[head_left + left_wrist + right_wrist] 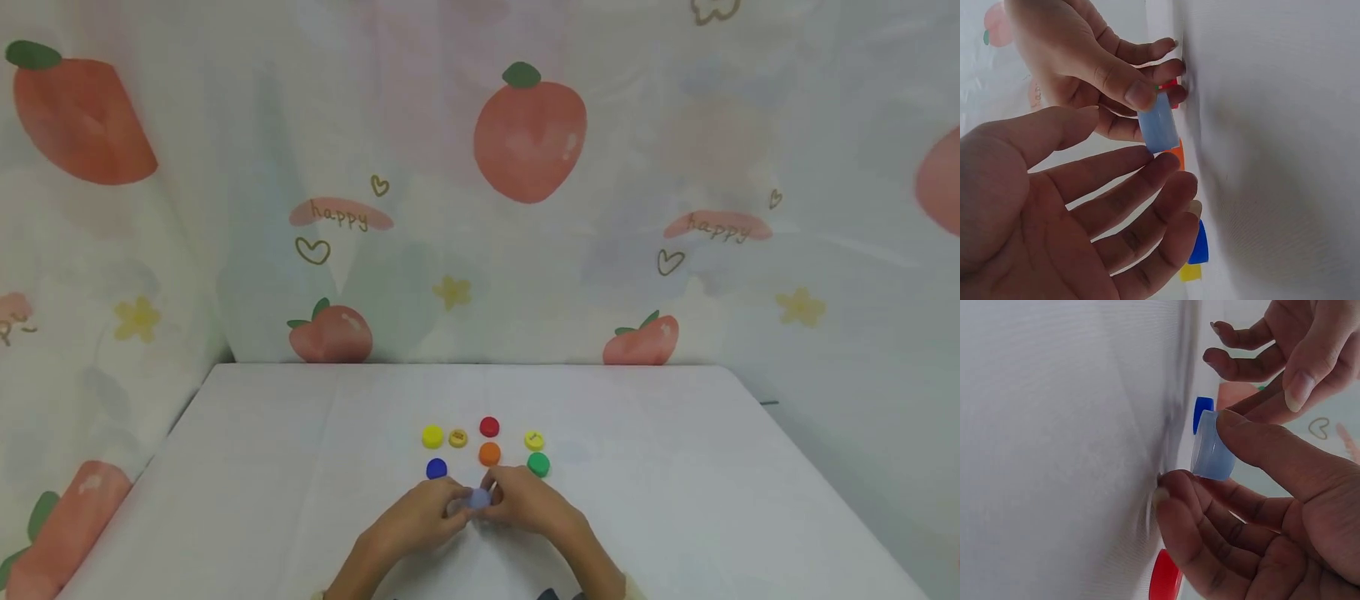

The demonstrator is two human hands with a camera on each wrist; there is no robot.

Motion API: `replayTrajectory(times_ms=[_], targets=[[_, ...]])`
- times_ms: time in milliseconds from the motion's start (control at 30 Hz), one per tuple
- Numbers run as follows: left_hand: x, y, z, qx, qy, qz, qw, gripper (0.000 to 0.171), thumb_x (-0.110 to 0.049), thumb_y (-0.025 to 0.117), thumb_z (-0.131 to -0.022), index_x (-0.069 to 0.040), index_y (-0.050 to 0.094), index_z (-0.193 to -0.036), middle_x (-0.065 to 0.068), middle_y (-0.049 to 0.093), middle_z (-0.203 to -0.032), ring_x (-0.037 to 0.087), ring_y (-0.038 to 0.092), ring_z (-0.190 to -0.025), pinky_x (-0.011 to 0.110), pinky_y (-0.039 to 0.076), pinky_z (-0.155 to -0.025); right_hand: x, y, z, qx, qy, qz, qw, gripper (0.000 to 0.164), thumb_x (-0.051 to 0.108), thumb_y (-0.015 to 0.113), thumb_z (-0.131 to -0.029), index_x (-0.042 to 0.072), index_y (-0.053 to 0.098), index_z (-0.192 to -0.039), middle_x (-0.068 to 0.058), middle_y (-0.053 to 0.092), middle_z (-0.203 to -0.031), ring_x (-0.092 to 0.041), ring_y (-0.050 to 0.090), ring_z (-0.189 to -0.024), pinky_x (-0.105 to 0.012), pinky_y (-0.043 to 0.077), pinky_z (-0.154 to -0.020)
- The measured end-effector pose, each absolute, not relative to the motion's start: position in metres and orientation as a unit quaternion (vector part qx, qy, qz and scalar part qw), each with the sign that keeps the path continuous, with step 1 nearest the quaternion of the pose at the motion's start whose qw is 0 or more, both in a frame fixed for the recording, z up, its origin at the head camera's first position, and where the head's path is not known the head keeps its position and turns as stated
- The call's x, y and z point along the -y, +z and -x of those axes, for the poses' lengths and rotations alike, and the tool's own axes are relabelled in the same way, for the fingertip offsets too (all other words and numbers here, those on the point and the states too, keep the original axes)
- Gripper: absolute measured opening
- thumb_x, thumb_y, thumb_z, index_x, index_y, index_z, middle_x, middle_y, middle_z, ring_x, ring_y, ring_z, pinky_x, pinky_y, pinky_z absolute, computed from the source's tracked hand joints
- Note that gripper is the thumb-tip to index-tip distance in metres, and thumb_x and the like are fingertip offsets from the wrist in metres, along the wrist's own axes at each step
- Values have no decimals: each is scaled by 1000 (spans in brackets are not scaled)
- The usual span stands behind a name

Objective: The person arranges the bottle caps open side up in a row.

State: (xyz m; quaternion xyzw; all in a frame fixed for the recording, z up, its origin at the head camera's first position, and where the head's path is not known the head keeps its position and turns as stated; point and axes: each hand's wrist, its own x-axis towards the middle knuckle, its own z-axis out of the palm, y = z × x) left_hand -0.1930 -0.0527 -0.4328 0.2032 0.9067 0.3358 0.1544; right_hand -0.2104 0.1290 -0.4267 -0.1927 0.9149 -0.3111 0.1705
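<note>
At the lower middle of the head view, we saw a pale blue cap (480, 499) between two bare hands, just left of the right hand (528, 500) and right of the left hand (429, 512). We judged the right hand the nearer, since it pinched the cap between thumb and fingers; the left hand was loosely open, fingers spread, holding nothing, its index fingertip at the cap's edge. Being squat, the cap had no marked long axis; in the right wrist view its short axis ran roughly sideways, the translucent rim turned left toward the white tablecloth (225, 500). Above the hands in the head view lay a blue cap (437, 467), an orange cap (489, 454) and a green cap (538, 464), and higher, a yellow cap (432, 436), a tan cap (457, 438), a red cap (489, 427) and a small yellow cap (534, 440). We could not tell whether the left fingertip touched the pale blue cap or stood just beside it. Fingers hid part of its side. Print on the tan cap was too small to read; the right wrist view cut off the red cap at its bottom edge.
</note>
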Motion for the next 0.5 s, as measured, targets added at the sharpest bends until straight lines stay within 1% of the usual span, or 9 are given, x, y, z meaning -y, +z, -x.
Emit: replayTrajectory(times_ms=[100,233,333,400,500], targets=[[53,-433,193,-907,354,-175,150,28,-24,65,-89,-5,67,-109,-1,65,-92,12,56,-78,33,50,-74,-129,-427,211,-913,-315,195,171,24,17,77,-78,6,62,-95,4,59,-75,-12,55,-67,-24,52,-65],[54,-431,192,-912,369,-125,125,22,-25,65,-89,-6,68,-100,-2,63,-80,13,54,-69,29,49,-62,-128,-424,211,-907,-328,201,172,26,16,77,-78,7,62,-97,4,61,-77,-12,56,-68,-24,52,-64],[55,-431,191,-912,380,-112,112,26,-29,66,-88,-5,68,-96,-1,63,-75,13,55,-62,28,48,-56,-128,-421,209,-900,-339,217,168,28,17,78,-78,8,61,-99,4,63,-79,-10,58,-69,-23,52,-63],[57,-432,191,-903,398,-114,115,29,-31,66,-88,-3,69,-97,-1,63,-70,13,56,-56,27,48,-52,-128,-419,209,-894,-349,227,164,28,17,77,-79,9,61,-100,4,64,-81,-10,60,-71,-23,52,-65],[58,-432,192,-878,444,-116,137,31,-30,65,-90,1,67,-98,0,62,-64,14,58,-49,27,48,-49,-127,-415,208,-886,-363,242,155,28,16,77,-79,10,61,-102,4,66,-85,-9,62,-74,-23,52,-67]])
